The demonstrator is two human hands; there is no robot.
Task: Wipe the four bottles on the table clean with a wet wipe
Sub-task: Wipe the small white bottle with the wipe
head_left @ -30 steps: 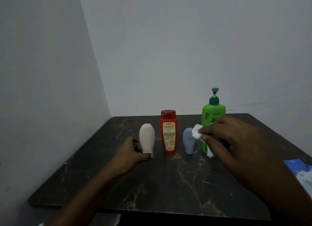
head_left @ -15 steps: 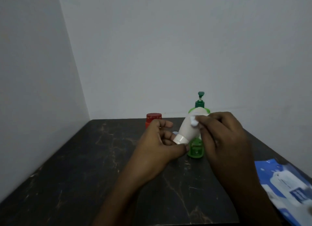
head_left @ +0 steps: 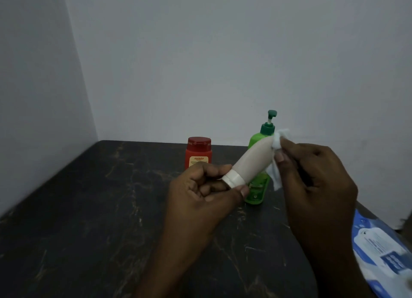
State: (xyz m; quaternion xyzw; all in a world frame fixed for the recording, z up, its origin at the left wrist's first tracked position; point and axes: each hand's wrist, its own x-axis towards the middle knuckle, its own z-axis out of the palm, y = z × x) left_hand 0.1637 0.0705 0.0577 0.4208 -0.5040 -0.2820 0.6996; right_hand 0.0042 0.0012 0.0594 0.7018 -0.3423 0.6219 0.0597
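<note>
My left hand (head_left: 200,199) grips the cap end of a cream bottle (head_left: 252,161), which is lifted off the table and tilted up to the right. My right hand (head_left: 312,175) pinches a white wet wipe (head_left: 279,139) against the bottle's rounded far end. A red bottle (head_left: 198,151) stands upright behind my left hand. A green pump bottle (head_left: 256,188) stands behind the cream one, partly covered by it. The small blue-grey bottle is hidden behind my hands.
The dark marbled table (head_left: 100,208) sits in a corner between two pale walls. A blue and white wet-wipe pack (head_left: 379,248) lies at the table's right front edge, beside my right forearm.
My left hand has picked the cream bottle up from the table and tilted it. My right hand brought the wipe onto it and slid it toward the bottle's far end.
</note>
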